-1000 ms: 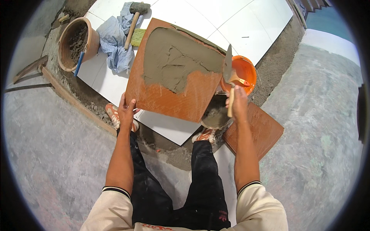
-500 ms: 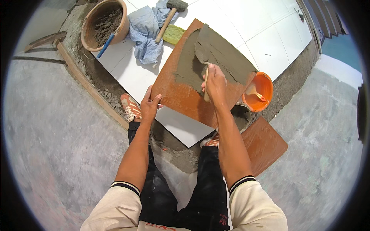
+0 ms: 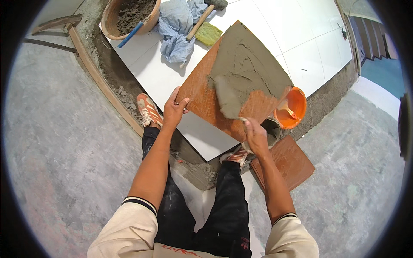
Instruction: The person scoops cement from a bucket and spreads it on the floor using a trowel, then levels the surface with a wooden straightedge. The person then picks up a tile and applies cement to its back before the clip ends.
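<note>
My left hand (image 3: 174, 109) grips the left edge of a large tile (image 3: 195, 103), its orange-brown back facing up. Grey mortar (image 3: 254, 60) lies over the tile's far and right parts, with bare brown along the left and near edges. In my right hand (image 3: 257, 136), closed round its handle, is a trowel (image 3: 229, 101); the blade rests on the mortar near the tile's middle, slightly blurred by motion. Under the near corner of the held tile shows a white tile (image 3: 204, 135).
An orange bucket (image 3: 297, 96) with a brush stands by a mortar bucket (image 3: 272, 129). Brown-backed tiles (image 3: 292, 161) lie stacked at right. Beyond are a tub of soil-like mix (image 3: 112, 26), a blue cloth (image 3: 174, 32), a wooden-handled hammer (image 3: 200, 23) and a yellow-green sponge (image 3: 209, 33).
My right hand has drawn the trowel from the tile's far part toward me. Mortar now covers more of the far corner. My left hand keeps its grip on the tile edge.
</note>
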`<action>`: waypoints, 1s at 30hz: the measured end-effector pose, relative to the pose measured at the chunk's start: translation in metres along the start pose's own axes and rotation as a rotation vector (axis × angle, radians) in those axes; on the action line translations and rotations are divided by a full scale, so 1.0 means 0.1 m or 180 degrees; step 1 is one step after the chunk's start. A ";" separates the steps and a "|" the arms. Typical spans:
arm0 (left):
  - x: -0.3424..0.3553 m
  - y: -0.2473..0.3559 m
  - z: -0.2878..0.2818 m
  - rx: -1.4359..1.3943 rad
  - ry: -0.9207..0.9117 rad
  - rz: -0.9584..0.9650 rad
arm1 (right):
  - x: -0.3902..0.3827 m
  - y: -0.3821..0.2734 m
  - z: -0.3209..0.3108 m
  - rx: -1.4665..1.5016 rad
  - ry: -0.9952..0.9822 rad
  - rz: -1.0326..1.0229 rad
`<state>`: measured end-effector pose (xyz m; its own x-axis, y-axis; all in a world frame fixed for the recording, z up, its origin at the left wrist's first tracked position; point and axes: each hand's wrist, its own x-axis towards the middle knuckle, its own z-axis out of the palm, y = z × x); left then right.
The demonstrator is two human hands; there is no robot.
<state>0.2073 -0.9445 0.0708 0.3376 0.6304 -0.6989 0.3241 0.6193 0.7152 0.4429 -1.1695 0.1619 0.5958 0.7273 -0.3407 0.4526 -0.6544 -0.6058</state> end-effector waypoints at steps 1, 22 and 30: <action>0.00 0.00 -0.01 0.0016 -0.0022 -0.0035 | -0.01 0.09 -0.04 0.0450 0.0008 0.0461; -0.01 -0.11 -0.26 -0.1038 -0.0052 -0.0666 | -0.08 -0.71 0.29 -0.0726 -0.0554 -0.0476; 0.03 -0.13 -0.15 -0.0790 0.0115 -0.0596 | 0.43 -0.67 0.30 -0.0984 0.0907 0.0810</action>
<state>0.1905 -0.9441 0.0594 0.2595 0.5081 -0.8213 0.1505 0.8187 0.5541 0.4187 -1.0882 0.1663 0.8514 0.4791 -0.2137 0.4191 -0.8662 -0.2722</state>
